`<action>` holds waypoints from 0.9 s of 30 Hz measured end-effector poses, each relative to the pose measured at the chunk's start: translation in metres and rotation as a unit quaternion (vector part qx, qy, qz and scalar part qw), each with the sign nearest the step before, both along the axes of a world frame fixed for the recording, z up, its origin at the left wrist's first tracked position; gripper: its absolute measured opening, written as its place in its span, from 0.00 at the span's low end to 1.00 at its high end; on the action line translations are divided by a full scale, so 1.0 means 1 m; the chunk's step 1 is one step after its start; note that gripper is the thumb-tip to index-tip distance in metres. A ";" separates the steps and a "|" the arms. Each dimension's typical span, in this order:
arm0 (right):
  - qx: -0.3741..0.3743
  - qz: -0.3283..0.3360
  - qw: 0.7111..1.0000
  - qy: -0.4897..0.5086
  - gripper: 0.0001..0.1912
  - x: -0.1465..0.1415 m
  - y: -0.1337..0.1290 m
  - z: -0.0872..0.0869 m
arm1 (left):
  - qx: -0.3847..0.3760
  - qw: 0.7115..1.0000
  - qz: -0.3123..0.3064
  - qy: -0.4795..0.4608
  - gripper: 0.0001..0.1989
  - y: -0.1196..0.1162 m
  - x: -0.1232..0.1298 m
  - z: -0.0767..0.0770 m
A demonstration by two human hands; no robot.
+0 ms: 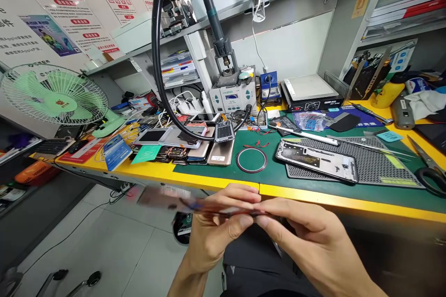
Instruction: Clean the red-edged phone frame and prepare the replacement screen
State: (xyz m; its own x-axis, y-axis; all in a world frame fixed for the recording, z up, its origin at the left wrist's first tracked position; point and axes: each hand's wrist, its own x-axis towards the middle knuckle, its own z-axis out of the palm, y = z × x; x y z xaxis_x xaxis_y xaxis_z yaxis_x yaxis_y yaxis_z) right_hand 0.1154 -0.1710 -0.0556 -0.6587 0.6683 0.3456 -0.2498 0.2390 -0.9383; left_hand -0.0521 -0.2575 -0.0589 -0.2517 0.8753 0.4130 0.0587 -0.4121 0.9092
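Both of my hands pinch a thin flat panel (223,209) just off the front edge of the bench. It is seen nearly edge-on, and its left part, with a barcode label, is blurred; its exact kind I cannot make out. My left hand (223,232) holds it from below, thumb and fingers pressed together. My right hand (306,232) grips its right end between thumb and fingers. Beyond my right hand, an opened phone frame (336,167) lies on a perforated grey mat (376,174). A ring of tape (251,160) rests on the green bench mat (272,177).
Scissors (430,174), tweezers (379,147) and a white-handled tool (310,134) lie at the right. Stacked phones (220,153) stand left of centre. Behind are a hot-air station (232,97), its looping black hose (156,55) and a heating plate (310,95). A green fan (57,97) stands far left.
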 end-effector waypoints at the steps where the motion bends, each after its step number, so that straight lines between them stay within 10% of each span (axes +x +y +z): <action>1: 0.064 -0.024 0.998 0.004 0.16 0.002 0.000 -0.001 | 0.018 1.000 -0.017 0.019 0.10 0.001 -0.006 0.001; 5: 0.140 -0.107 0.984 -0.012 0.19 0.008 0.002 -0.003 | 0.114 0.980 -0.008 0.164 0.11 -0.001 -0.024 0.012; 10: -0.109 -0.017 0.992 -0.063 0.04 0.011 0.004 0.008 | 0.143 0.923 0.026 0.355 0.12 -0.006 -0.028 0.025; 16: -0.325 0.159 0.931 -0.050 0.11 0.014 0.003 0.006 | 0.159 0.850 0.032 0.501 0.16 -0.012 -0.035 0.029; 27: -0.486 0.114 0.867 -0.013 0.10 0.004 -0.013 0.012 | 0.141 0.786 0.079 0.597 0.17 -0.024 -0.024 0.032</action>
State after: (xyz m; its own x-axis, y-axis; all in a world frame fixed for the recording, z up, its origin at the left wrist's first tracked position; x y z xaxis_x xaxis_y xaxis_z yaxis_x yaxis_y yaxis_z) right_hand 0.1194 -0.1836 -0.0432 -0.8113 0.4868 -0.3238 -0.1623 -0.7196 -0.6751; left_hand -0.0758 -0.2813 -0.0270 0.3664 0.7029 0.6096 0.8710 -0.4895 0.0409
